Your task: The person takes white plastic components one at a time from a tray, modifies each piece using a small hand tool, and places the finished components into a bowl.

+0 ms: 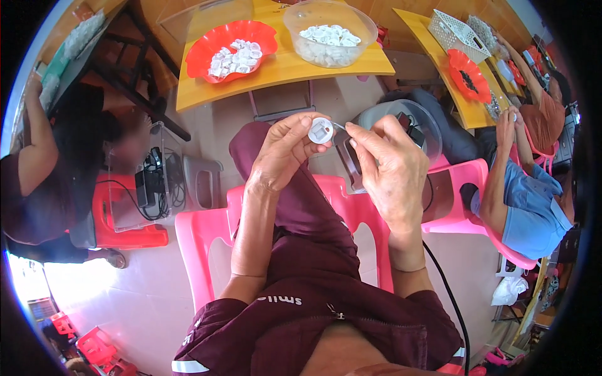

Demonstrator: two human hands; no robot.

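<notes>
Between the thumb and fingers of my left hand (285, 147) is a small round white plastic part (320, 130) with a raised rectangular middle. My right hand (392, 169) pinches a thin metal piece (339, 126), like a pin or slim tool, whose tip reaches the part's right edge. Its far end is hidden by my fingers. Both hands are held above my lap, short of the yellow table (276, 69). On that table a red scalloped bowl (195, 55) and a clear round tub (370, 37) hold many white plastic parts.
Pink plastic chairs (200, 235) surround me. A clear box with black cables (119, 207) rests on a red stool at left, a clear round tub (433, 128) at right. Co-workers sit on both sides. At right, another yellow table (433, 69) carries a white basket (451, 34). A black cable (454, 294) hangs beside me.
</notes>
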